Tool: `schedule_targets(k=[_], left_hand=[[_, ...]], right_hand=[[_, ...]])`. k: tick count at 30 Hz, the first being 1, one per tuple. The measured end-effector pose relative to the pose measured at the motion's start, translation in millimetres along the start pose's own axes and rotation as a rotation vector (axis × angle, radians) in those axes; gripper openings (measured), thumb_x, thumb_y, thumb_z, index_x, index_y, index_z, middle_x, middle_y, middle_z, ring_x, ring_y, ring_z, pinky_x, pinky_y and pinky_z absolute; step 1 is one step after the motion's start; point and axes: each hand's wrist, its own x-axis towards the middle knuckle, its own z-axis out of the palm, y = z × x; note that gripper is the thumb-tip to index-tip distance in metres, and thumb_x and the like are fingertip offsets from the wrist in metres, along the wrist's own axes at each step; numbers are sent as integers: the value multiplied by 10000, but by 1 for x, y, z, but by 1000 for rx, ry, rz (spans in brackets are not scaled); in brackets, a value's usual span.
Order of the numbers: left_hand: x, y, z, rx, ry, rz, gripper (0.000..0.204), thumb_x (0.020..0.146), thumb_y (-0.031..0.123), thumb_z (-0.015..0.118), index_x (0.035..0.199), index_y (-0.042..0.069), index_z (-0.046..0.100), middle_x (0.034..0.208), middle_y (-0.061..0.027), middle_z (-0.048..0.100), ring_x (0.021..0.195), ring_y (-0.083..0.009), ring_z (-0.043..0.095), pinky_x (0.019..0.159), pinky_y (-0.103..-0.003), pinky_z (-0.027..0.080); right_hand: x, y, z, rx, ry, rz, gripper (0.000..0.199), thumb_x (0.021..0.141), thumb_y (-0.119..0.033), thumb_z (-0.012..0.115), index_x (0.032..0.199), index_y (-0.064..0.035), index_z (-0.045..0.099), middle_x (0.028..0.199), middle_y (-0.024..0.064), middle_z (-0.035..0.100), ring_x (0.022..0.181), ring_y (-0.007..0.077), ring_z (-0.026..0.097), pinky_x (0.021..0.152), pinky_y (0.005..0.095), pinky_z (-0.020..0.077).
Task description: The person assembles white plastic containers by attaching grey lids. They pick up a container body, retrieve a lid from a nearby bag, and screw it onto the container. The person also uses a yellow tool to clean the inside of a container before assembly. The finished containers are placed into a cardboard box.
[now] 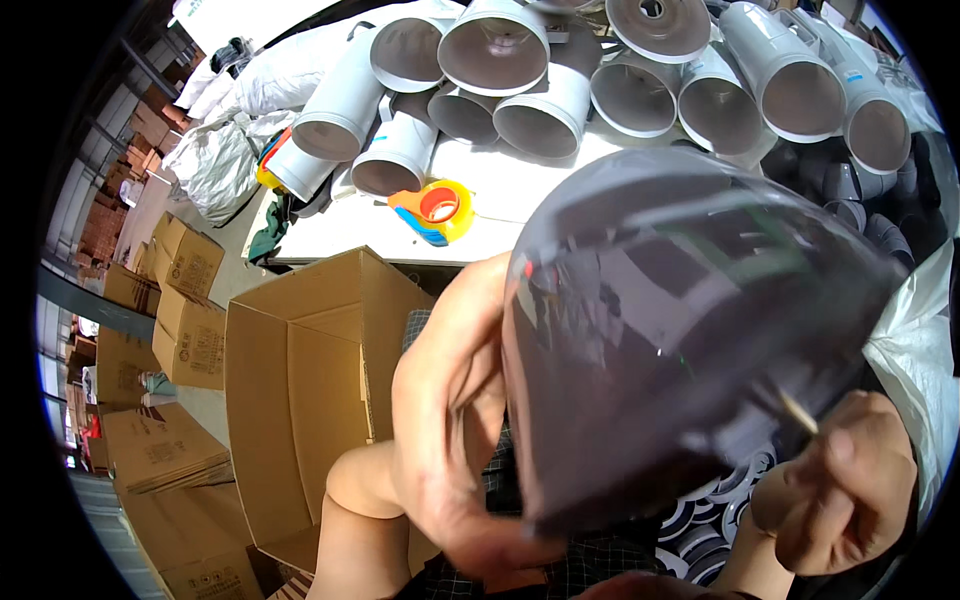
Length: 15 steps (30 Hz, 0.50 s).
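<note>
A large dome-shaped shell of glossy dark grey-brown plastic is held up close in front of me and fills much of the right half. My left hand is closed around its left side, with the thumb and palm showing and the fingertips hidden. At its lower right, my right hand pinches a thin pale stick whose end is at the shell's surface. Motion blurs the shell's lower edge, and I cannot tell whether the stick touches it.
White cylindrical housings with dark insides lie stacked across the white table. An orange, yellow and blue tape dispenser sits before them. Left stand an open carton and stacked cartons. Dark ringed parts lie below the shell.
</note>
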Motion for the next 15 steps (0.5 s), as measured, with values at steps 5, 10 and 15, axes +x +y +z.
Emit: schedule_targets(k=[5, 10, 15], left_hand=[[22, -19, -4, 97, 11, 76, 1123, 580, 82, 781, 1540, -66, 218, 1484, -172, 455, 1370, -255, 475, 1139, -365, 371], [21, 2, 9, 55, 180, -71, 1088, 610, 98, 761, 1544, -54, 224, 1485, -158, 453, 1358, -239, 487, 1124, -347, 392], [23, -3, 7, 42, 196, -59, 1067, 647, 141, 767, 1545, -54, 224, 1488, -162, 446, 1366, -232, 475, 1133, -348, 382]], right_hand=[[18, -1, 6, -256, -35, 160, 265, 769, -28, 595, 991, 43, 723, 613, 64, 569, 497, 151, 520, 495, 262, 384], [17, 11, 17, -91, -96, 304, 204, 845, -49, 593, 966, 45, 728, 658, 65, 584, 553, 131, 572, 544, 232, 409], [21, 14, 20, 42, -97, 325, 216, 771, 73, 608, 950, 53, 727, 642, 76, 640, 534, 147, 602, 515, 257, 453]])
